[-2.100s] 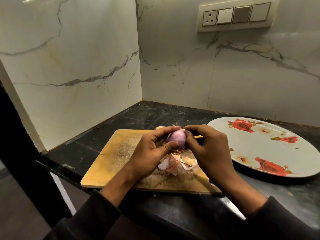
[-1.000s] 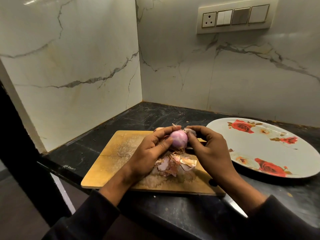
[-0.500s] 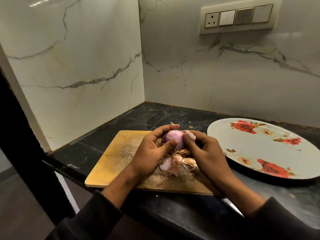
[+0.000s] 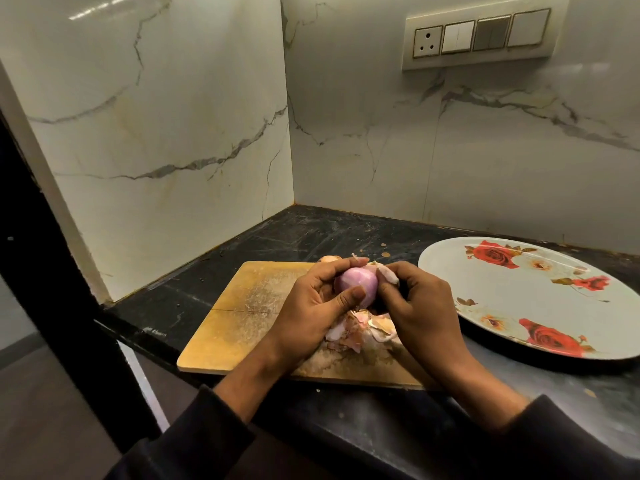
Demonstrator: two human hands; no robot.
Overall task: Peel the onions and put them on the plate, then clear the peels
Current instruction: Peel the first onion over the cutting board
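head view: my left hand (image 4: 311,306) grips the onion (image 4: 356,285), right hand (image 4: 412,306) pinches skin; plate (image 4: 450,271) empty, peels (image 4: 356,332) uncleared, maybe another onion behind.

Two bare hands and forearms reach in from the bottom edge of the view. The left hand (image 4: 308,313) and the right hand (image 4: 415,306) wear no gloves, rings, or watch that can be seen. Both arms are covered by dark, nearly black long sleeves (image 4: 194,441), pushed up partway so the wrists show; the cuffs look soft and loosely bunched, without visible markings.
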